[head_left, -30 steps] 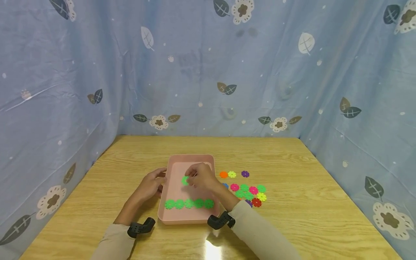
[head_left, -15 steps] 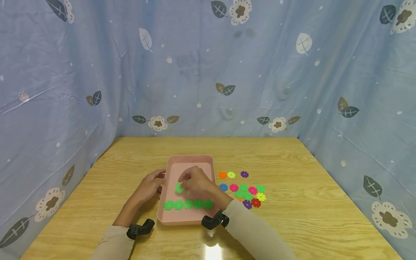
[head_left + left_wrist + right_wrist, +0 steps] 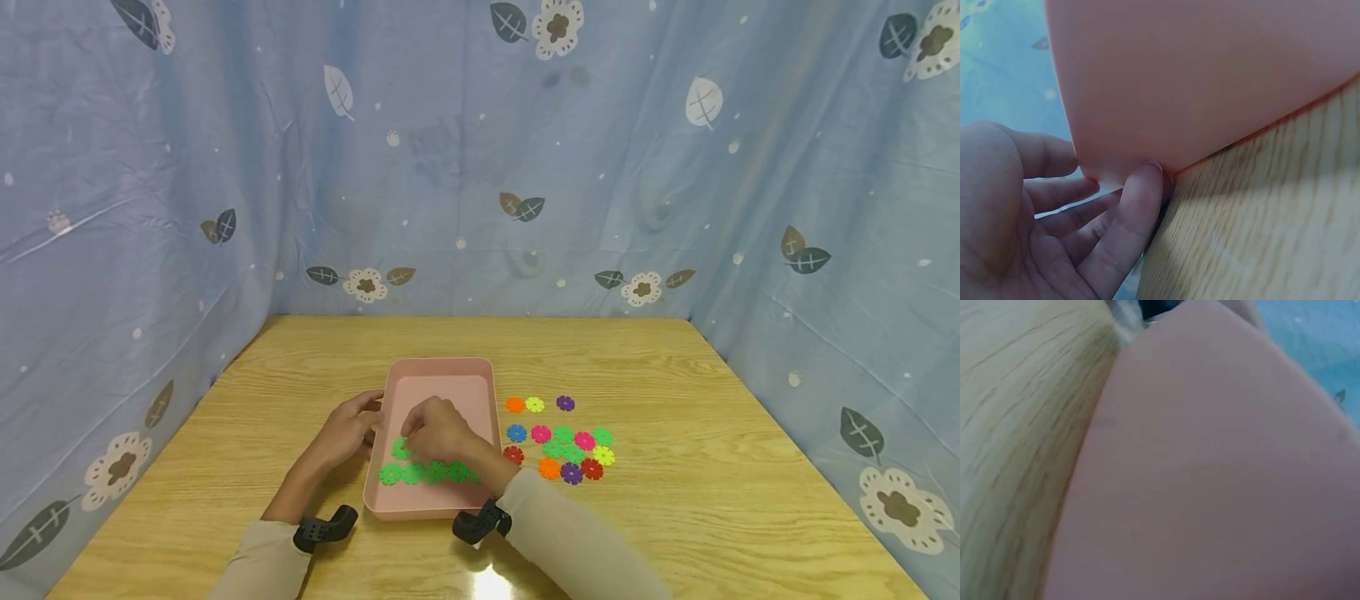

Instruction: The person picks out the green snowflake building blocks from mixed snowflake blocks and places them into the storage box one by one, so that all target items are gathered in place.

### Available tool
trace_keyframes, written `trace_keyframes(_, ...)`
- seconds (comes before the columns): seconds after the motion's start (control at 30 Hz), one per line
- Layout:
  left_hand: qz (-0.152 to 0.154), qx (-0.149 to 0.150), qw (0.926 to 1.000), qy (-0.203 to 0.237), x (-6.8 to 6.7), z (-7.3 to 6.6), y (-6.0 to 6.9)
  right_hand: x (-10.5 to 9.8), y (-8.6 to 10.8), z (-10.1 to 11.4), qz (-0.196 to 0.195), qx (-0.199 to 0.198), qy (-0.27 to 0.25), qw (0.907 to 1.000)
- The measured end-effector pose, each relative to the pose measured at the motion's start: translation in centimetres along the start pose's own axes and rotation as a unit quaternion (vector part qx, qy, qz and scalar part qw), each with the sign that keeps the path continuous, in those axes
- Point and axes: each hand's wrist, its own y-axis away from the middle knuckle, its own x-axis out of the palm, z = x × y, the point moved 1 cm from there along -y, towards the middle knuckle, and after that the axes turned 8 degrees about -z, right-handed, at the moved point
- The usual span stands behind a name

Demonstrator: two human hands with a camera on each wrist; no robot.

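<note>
In the head view a pink tray (image 3: 433,503) lies on the table with a row of several green flower pieces (image 3: 391,474) near its front wall. My right hand (image 3: 440,430) is over the tray and pinches another green flower piece (image 3: 400,449) just behind the row's left end. It partly covers the row's right end. Beside the tray's left wall, my left hand (image 3: 347,430) has its fingers loosely extended. The left wrist view shows this hand's thumb (image 3: 1141,197) and fingertips touching the tray's outer side (image 3: 1197,81). The right wrist view shows the tray's wall (image 3: 1197,462) but not the hand.
Right of the tray lie loose flower pieces: orange (image 3: 515,405), yellow (image 3: 535,405) and purple (image 3: 566,403) at the back, with blue (image 3: 517,433), pink, green and red ones nearer. A blue patterned curtain (image 3: 465,167) hangs behind the table (image 3: 675,517).
My right hand has moved left and toward the front with the green piece, bringing it close to the row. Red and orange pieces formerly covered by the arm show now. The left hand stays put.
</note>
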Motion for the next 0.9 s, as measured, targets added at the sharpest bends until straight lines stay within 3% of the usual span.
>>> trace_keyframes(0.27,0.004,0.002,1.0000,0.003,0.0,-0.1,0.0,0.9,0.1,-0.1,-0.027,-0.038,0.117,0.9921)
trace_keyframes(0.37,0.004,0.000,1.0000,0.004,0.1,-0.1,0.1,1.2,0.3,-0.1,-0.028,-0.052,0.138,0.9887)
trace_keyframes(0.67,0.001,-0.007,0.9999,0.013,0.0,0.0,0.0,1.3,0.4,0.1,-0.035,-0.054,0.149,0.9868)
trace_keyframes(0.9,0.022,0.013,0.9995,0.018,-0.2,0.1,0.2,1.2,0.2,-0.4,-0.030,-0.042,0.107,0.9929)
